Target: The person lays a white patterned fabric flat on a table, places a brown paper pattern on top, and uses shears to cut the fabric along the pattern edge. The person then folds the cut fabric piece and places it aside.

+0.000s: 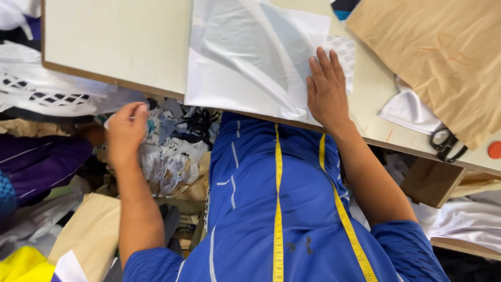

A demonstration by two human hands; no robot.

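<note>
My right hand [326, 90] lies flat, fingers spread, on the edge of a white fabric piece [245, 57] spread on the pale table [115, 42]. A white mesh piece [344, 55] pokes out beside the fingers. My left hand [125, 133] reaches down off the table's near edge, fingers curled over a heap of white and grey fabric scraps [169, 151]; whether it grips one is unclear. A yellow measuring tape [277, 209] hangs over my blue shirt.
Brown pattern paper [443, 52] covers the table's right side, with black scissors [446, 143] and an orange round thing [494, 150] at its edge. White cloth [409, 109] lies under the paper. White mesh fabric [42, 89] and purple cloth [36, 162] sit left, brown paper [88, 230] below.
</note>
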